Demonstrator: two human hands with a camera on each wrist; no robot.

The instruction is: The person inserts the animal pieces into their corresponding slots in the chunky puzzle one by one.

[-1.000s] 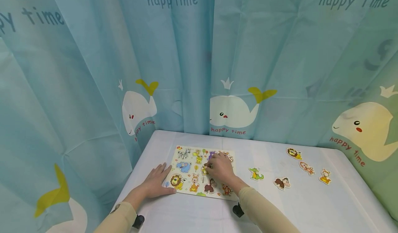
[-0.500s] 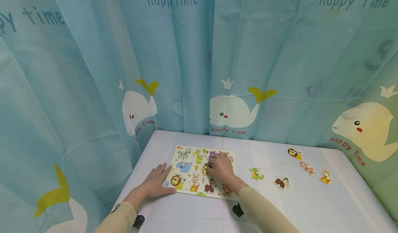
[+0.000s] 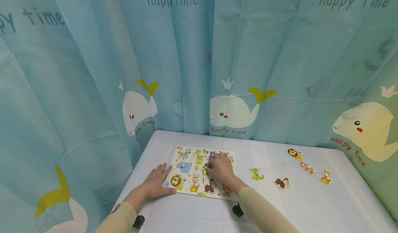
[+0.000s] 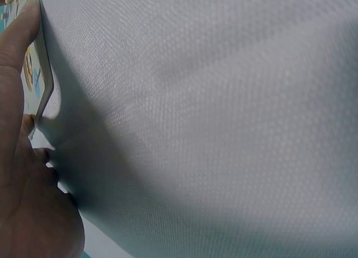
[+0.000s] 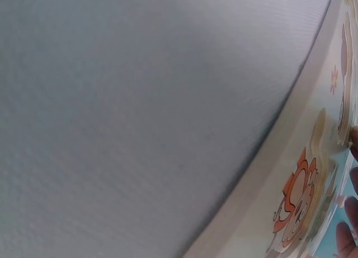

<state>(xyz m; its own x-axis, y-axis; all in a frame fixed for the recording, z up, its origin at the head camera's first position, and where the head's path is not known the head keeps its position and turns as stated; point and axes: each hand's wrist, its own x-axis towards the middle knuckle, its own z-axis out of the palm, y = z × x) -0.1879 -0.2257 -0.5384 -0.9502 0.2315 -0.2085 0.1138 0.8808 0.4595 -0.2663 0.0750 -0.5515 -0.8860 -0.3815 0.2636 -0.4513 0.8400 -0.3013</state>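
A puzzle board [image 3: 188,174] printed with animals lies flat on the table. My left hand [image 3: 156,183] steadies its left side, fingers spread along the left edge and thumb at the front corner. In the left wrist view that thumb [image 4: 22,31] presses along the board's side. Over the middle of the board, my right hand [image 3: 221,168] has curled fingers pinching a yellow spotted animal puzzle piece [image 3: 204,169], partly hidden by them. A lion [image 3: 176,182], a kangaroo [image 3: 194,183], a gorilla [image 3: 210,186] and a blue elephant [image 3: 183,167] show around it.
Loose on the table to the right lie a green crocodile piece [image 3: 256,174], a gorilla piece [image 3: 282,183], a lion piece [image 3: 294,153], a monkey piece [image 3: 307,168] and a kangaroo piece [image 3: 325,176]. A blue curtain [image 3: 192,53] hangs behind the white-covered table [image 3: 304,205].
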